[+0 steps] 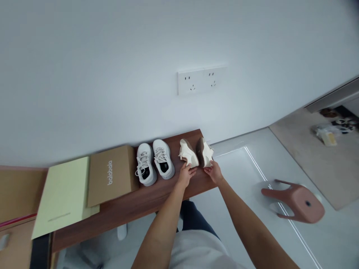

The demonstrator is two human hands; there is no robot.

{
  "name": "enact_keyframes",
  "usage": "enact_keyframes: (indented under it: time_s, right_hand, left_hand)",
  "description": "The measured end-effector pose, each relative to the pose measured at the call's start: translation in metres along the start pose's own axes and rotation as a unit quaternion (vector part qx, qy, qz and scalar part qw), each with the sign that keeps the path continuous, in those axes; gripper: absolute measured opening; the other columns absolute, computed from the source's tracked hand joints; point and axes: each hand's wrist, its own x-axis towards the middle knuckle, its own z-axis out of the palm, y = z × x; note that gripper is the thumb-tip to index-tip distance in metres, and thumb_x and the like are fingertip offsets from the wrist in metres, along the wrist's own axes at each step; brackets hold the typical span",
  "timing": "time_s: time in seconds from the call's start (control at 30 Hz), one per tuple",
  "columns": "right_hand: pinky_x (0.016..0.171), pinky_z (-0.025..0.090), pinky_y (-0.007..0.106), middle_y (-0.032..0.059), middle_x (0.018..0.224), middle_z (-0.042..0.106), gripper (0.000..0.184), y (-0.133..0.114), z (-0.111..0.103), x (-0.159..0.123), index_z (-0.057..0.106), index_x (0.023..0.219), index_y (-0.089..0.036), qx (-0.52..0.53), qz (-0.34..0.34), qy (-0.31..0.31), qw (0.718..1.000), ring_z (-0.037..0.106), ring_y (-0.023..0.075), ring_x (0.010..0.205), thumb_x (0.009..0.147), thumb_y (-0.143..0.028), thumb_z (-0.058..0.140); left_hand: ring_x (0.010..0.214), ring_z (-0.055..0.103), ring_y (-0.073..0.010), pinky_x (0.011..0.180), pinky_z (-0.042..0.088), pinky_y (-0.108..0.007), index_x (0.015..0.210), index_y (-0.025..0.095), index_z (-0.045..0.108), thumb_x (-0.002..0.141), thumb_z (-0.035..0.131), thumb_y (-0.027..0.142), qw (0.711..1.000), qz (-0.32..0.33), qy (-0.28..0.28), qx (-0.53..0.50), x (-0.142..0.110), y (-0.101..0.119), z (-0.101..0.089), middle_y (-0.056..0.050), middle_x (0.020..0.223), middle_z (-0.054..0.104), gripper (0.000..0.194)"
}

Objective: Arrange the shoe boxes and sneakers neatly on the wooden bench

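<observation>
Two cream shoes with brown soles rest on their sides at the right end of a dark wooden bench point(134, 203). My left hand point(186, 174) is closed on the heel of the left cream shoe point(188, 152). My right hand point(213, 172) grips the heel of the right cream shoe point(204, 152), whose brown sole faces left. A pair of white laced sneakers point(154, 161) stands upright just left of them on the bench.
A brown shoebox lid point(111, 175) marked "balabala" and a pale green box lid point(64, 196) lie further left on the bench. A pink plastic stool point(297, 201) lies tipped on the white floor at right. A double wall socket point(202, 79) is above. A beige mat point(316, 160) lies at far right.
</observation>
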Motion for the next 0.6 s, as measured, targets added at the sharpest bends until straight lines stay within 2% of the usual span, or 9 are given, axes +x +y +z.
enact_keyframes:
  time_s: [0.1,0.17,0.27,0.37,0.47,0.53,0.6]
  right_hand:
    - [0.076,0.061,0.034,0.0007,0.074,0.063,0.03,0.011,-0.006,-0.004,0.053,0.089,-0.025,-0.007,0.051,0.003,0.999,0.069,0.0188,0.073,0.093,-0.053,0.043]
    - [0.074,0.061,0.033,0.0013,0.074,0.064,0.035,0.016,-0.008,-0.005,0.052,0.085,-0.026,-0.048,0.051,0.019,0.997,0.068,0.0187,0.072,0.092,-0.059,0.043]
    - [0.072,0.061,0.03,0.0015,0.081,0.066,0.036,0.016,-0.005,0.0,0.055,0.087,-0.026,-0.098,0.014,0.027,0.995,0.067,0.0179,0.076,0.089,-0.06,0.044]
    - [0.072,0.06,0.029,0.0,0.084,0.067,0.026,0.003,0.006,0.01,0.058,0.094,-0.025,-0.084,-0.012,0.02,0.996,0.067,0.0169,0.079,0.089,-0.047,0.045]
    - [0.066,0.059,0.028,-0.0018,0.074,0.065,0.02,-0.014,0.016,0.022,0.059,0.096,-0.023,-0.061,0.031,0.008,0.998,0.064,0.0164,0.069,0.088,-0.037,0.047]
    - [0.061,0.058,0.028,-0.0026,0.069,0.063,0.02,-0.022,0.017,0.026,0.058,0.1,-0.022,-0.1,0.057,0.02,0.993,0.062,0.0157,0.061,0.09,-0.036,0.048]
    - [0.059,0.057,0.028,-0.0024,0.068,0.063,0.026,-0.026,0.013,0.026,0.057,0.108,-0.02,-0.163,0.044,0.049,0.984,0.061,0.0151,0.057,0.092,-0.038,0.049]
  left_hand:
    - [0.097,0.076,-0.02,0.085,0.06,-0.037,0.121,0.025,0.058,0.092,0.056,0.035,0.997,-0.078,-0.001,0.005,0.0,-0.009,-0.007,-0.008,0.121,0.069,0.03]
    - [0.096,0.076,-0.0214,0.083,0.061,-0.037,0.115,0.023,0.06,0.091,0.054,0.039,0.994,-0.099,0.013,0.042,0.002,-0.012,-0.013,-0.01,0.12,0.07,0.029]
    - [0.093,0.076,-0.0203,0.081,0.061,-0.036,0.111,0.022,0.062,0.093,0.048,0.041,0.993,-0.081,0.041,0.07,0.007,-0.011,-0.014,-0.01,0.118,0.071,0.03]
    - [0.093,0.076,-0.0211,0.083,0.061,-0.038,0.111,0.023,0.062,0.093,0.046,0.037,0.995,-0.061,0.051,0.057,0.014,-0.001,-0.009,-0.009,0.111,0.073,0.028]
    - [0.094,0.076,-0.0244,0.085,0.061,-0.044,0.114,0.022,0.062,0.091,0.049,0.035,0.995,-0.059,0.036,0.069,0.018,0.013,-0.003,-0.011,0.112,0.073,0.03]
    - [0.091,0.077,-0.025,0.084,0.061,-0.046,0.122,0.024,0.059,0.092,0.048,0.037,0.992,-0.073,0.026,0.103,0.017,0.019,-0.001,-0.012,0.12,0.072,0.035]
    - [0.085,0.077,-0.0243,0.082,0.061,-0.046,0.136,0.027,0.051,0.093,0.048,0.038,0.987,-0.085,0.031,0.134,0.013,0.017,-0.001,-0.013,0.127,0.069,0.044]
